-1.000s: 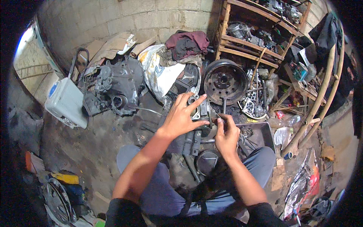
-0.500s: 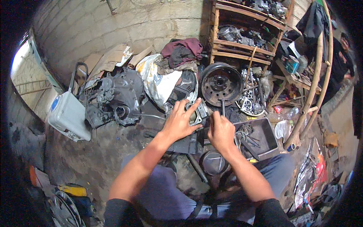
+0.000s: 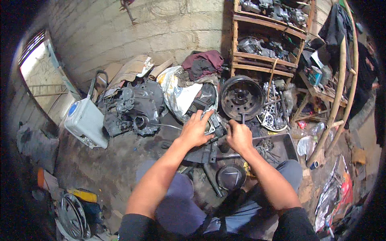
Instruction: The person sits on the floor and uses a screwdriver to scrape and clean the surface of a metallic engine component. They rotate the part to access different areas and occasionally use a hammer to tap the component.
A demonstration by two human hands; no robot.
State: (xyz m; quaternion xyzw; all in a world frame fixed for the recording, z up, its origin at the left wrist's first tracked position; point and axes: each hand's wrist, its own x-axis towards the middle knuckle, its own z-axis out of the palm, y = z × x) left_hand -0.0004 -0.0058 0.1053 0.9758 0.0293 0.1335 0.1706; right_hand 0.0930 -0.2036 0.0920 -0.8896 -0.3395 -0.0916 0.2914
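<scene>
My left hand (image 3: pixel 194 131) spans a grey metal housing (image 3: pixel 217 125) with a squarish opening, fingers over its far side and thumb at its near edge. Just right of it, my right hand (image 3: pixel 240 137) is closed in a fist round a tool with a grey metal shaft (image 3: pixel 243 118). That shaft pokes out past the far side of the fist; the tool's kind is hidden. Under the housing lies a dark metal piece (image 3: pixel 197 154). A round dark lid-like part (image 3: pixel 231 177) rests nearer my legs.
A steel wheel rim (image 3: pixel 242 96) stands behind my hands. Left are a gearbox (image 3: pixel 140 100) and a grey jerrycan (image 3: pixel 86 122). A tray (image 3: pixel 290 147) with wires sits to the right. Beyond it, wooden poles (image 3: pixel 339 96) lean near a shelf (image 3: pixel 269 20) of metal parts.
The whole view has shifted, so the scene sits farther right and slightly lower. Both hands keep their holds, and the right fist has moved slightly relative to the housing.
</scene>
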